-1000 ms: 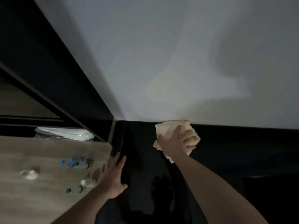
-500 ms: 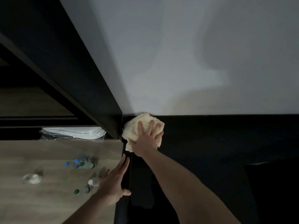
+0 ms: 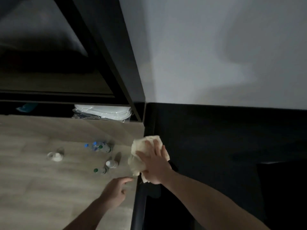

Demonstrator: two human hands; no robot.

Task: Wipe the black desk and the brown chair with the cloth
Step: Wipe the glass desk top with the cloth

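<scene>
Pressing cloth (image 3: 146,155) under right hand (image 3: 155,166), desk's (image 3: 216,146) left edge

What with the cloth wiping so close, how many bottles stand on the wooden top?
5 bottles on the wooden top: three clustered, two blue-capped and one green-capped; nearer the cloth, a white-capped bottle and a green-capped bottle. The cluster may hide more.

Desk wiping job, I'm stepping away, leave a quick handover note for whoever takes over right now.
Right hand presses flat on the cloth at the left edge of the black desk, beside the wooden counter.
Left hand hovers over the counter near the small bottles, holding nothing.
Done: wiping is under way at the desk's left edge.
Left: the rest of the desk, then the brown chair, which is not in view.
</scene>
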